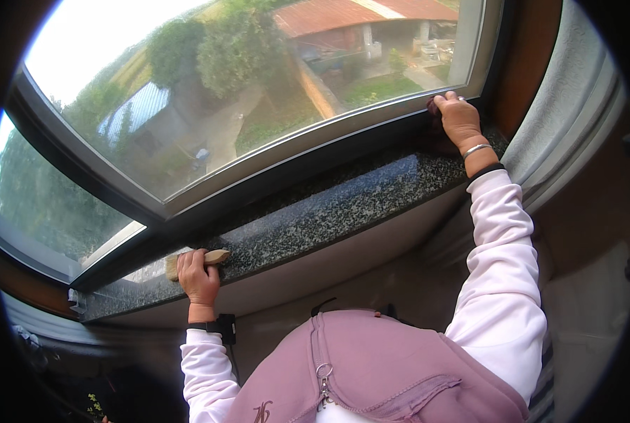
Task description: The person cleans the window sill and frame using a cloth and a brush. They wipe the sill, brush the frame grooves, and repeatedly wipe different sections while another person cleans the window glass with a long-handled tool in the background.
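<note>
Left grip on a brush, right grip on a cloth

The left grip is closed around the wooden-handled brush over the speckled stone sill, bristles to the grip's left, handle end to its right. The right grip pinches the dark red cloth, bunched just left of its fingertips, beside the window frame. Between both grips runs the sill.
</note>
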A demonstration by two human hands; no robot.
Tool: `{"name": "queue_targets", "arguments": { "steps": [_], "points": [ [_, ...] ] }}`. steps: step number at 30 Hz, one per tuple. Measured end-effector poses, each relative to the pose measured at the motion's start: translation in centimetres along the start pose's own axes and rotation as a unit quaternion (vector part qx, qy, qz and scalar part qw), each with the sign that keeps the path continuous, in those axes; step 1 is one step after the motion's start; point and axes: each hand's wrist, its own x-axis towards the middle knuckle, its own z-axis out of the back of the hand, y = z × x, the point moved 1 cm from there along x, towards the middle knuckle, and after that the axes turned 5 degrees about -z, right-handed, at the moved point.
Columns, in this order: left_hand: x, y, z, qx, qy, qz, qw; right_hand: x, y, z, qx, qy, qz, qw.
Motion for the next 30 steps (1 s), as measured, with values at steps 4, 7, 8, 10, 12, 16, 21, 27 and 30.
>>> {"name": "queue_targets", "arguments": {
  "steps": [4,7,8,10,12,16,21,27,30],
  "points": [
    [0.1,-0.1,-0.1,0.002,0.012,0.005,1.0,1.0,-5.0,-1.7,0.004,0.017,-0.047,0.999],
    [0.2,-0.2,-0.1,0.006,0.02,0.014,1.0,1.8,-9.2,-2.8,-0.022,0.045,-0.095,0.994],
    [0.2,-0.2,-0.1,0.005,0.02,0.021,1.0,2.0,-10.6,-3.3,-0.029,0.053,-0.111,0.992],
    [0.2,-0.3,-0.2,0.013,0.035,0.017,0.999,2.2,-12.6,-4.3,-0.02,0.043,-0.127,0.991],
    [0.1,-0.2,-0.1,0.025,0.035,0.031,0.999,2.2,-13.5,-5.8,0.006,0.024,-0.116,0.993],
    [-0.1,-0.1,0.2,0.045,0.019,0.026,0.998,1.1,-13.9,-7.9,0.192,-0.012,-0.186,0.964],
    [-0.2,0.0,0.1,0.024,-0.004,0.026,0.999,-2.2,-10.7,-7.8,0.276,0.066,-0.225,0.932],
    [-0.3,0.0,0.4,0.005,-0.036,0.02,0.999,-4.8,-1.0,-2.8,0.268,0.097,-0.197,0.938],
    [-0.4,0.2,0.3,-0.01,-0.027,0.03,0.999,-6.7,5.7,-0.2,0.27,0.083,-0.164,0.945]
  ]
}}
